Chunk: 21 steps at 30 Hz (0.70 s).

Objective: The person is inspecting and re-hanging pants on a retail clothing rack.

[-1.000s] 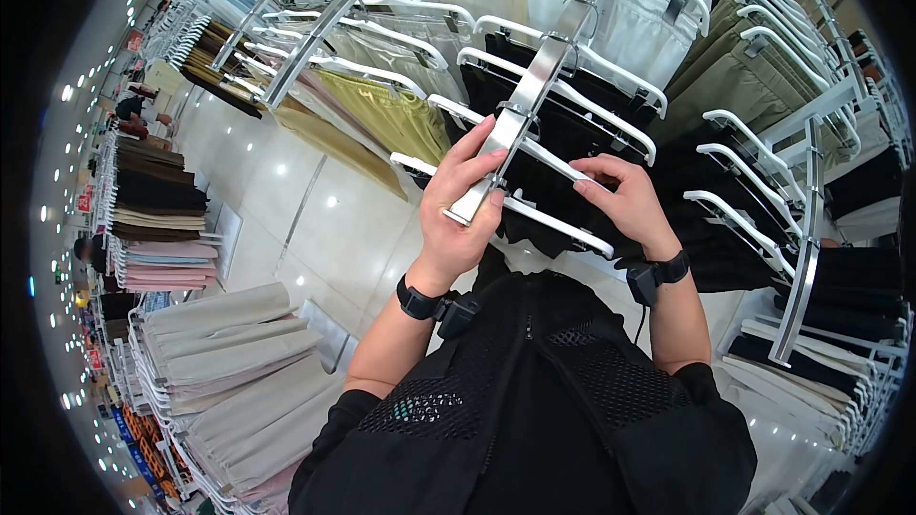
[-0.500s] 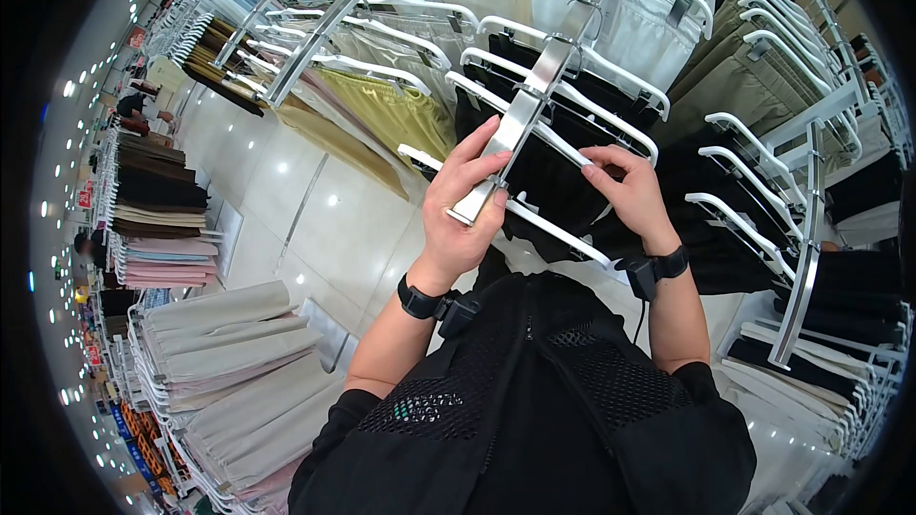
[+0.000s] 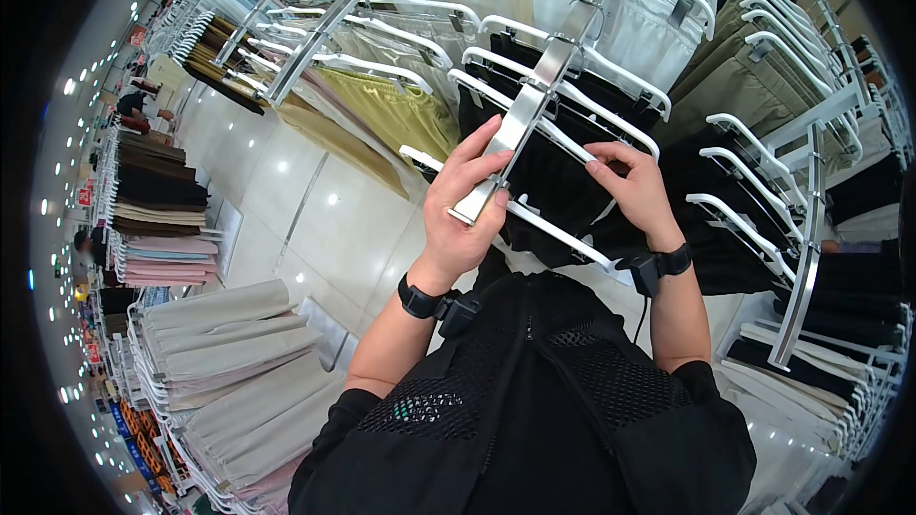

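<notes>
My left hand (image 3: 466, 215) is wrapped around the front end of a metal display rail (image 3: 524, 114), its fingers over the top and its thumb near a hanger hook. My right hand (image 3: 632, 193) pinches the right end of a white hanger (image 3: 565, 141) that hangs on this rail. Black trousers (image 3: 563, 176) hang from the hangers here, partly hidden by the rail and my hands. Closer to my body, another white hanger (image 3: 558, 234) hangs on the rail's front end, below my left hand.
Yellow-green trousers (image 3: 396, 105) hang left of the rail, white ones (image 3: 654, 29) behind it. At right, a second rail (image 3: 809, 229) carries white hangers with black garments. Folded beige trousers (image 3: 224, 334) hang at lower left, beside the tiled floor (image 3: 315, 219).
My right hand and the hanger in it have shifted very slightly to the right. My left hand stays in place on the rail.
</notes>
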### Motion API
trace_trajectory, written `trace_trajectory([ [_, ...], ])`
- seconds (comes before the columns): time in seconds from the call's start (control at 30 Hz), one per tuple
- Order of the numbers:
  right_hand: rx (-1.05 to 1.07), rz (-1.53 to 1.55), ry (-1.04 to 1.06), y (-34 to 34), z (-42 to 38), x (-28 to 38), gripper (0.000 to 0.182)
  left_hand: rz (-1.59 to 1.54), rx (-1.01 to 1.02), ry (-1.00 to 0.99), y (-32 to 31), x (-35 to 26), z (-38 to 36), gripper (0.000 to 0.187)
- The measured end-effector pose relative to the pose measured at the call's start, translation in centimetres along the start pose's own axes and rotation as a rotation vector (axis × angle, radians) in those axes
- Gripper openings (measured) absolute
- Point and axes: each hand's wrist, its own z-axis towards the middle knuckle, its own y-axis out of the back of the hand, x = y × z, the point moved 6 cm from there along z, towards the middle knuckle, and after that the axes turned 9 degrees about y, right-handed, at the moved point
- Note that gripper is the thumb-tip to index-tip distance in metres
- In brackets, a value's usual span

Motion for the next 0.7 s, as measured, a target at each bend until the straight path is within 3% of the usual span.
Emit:
trace_trajectory([
  [0.07,-0.027,-0.002,-0.018,0.1,-0.3,0.6,0.028,0.005,0.004,-0.013,0.0,0.2,0.0,0.039],
  [0.13,-0.134,-0.534,0.331,0.6,-0.9,6.0,0.028,0.011,0.006,-0.024,0.2,0.3,0.1,0.039],
  [0.2,-0.109,-0.431,0.413,0.3,-2.2,8.5,0.030,0.014,0.003,-0.035,0.1,0.1,0.0,0.040],
  [0.27,-0.030,-0.331,0.398,-0.2,-2.6,9.2,0.031,0.007,0.004,-0.039,0.0,0.3,0.0,0.039],
  [0.33,0.277,-0.170,0.357,-2.4,-4.1,9.5,0.039,-0.001,0.006,-0.047,0.0,0.3,0.1,0.039],
  [0.43,0.394,-0.098,0.280,-4.0,-5.3,8.5,0.046,0.005,0.004,-0.041,-0.1,0.2,0.1,0.039],
  [0.53,0.403,-0.137,0.192,-4.4,-5.8,7.5,0.041,-0.017,-0.001,-0.018,0.0,0.2,0.0,0.039],
  [0.7,0.303,-0.160,0.230,-4.1,-5.8,6.1,0.036,-0.021,0.005,-0.001,-0.2,0.5,-0.1,0.052],
])
